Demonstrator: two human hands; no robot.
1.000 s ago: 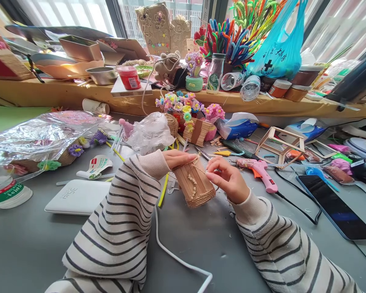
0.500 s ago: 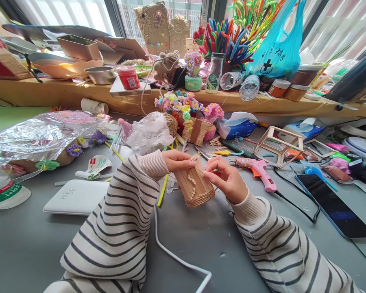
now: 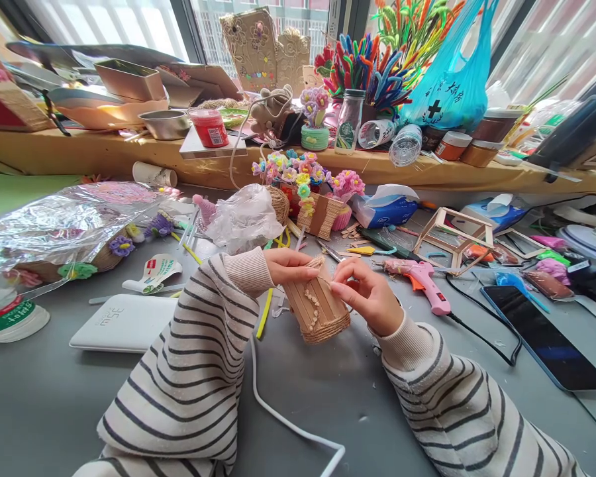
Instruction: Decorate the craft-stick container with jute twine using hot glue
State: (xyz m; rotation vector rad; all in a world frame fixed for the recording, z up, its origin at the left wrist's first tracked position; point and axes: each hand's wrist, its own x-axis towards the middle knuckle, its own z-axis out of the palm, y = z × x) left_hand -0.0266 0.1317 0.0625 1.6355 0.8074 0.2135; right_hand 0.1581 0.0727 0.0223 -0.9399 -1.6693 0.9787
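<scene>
At the grey table (image 3: 318, 391), a tilted stick-clad container (image 3: 328, 307)

We grip its upper end with our left hand (image 3: 291, 266); our right hand (image 3: 370, 296), fingers bent, is at its side, whether pinching anything we cannot tell.

My left hand (image 3: 291, 267) and right hand (image 3: 370, 298) are bare. My left sleeve (image 3: 179, 377) is long, loose and off-white, banded crosswise in narrow, dark, slightly wavy stripes, and deeply creased. My right sleeve (image 3: 469, 404) is of the same pattern, also full in cut and creased. Left cuff (image 3: 249, 271) and right cuff (image 3: 408, 342): plain beige, unstriped, finely ribbed lengthwise, close-fitting.
</scene>
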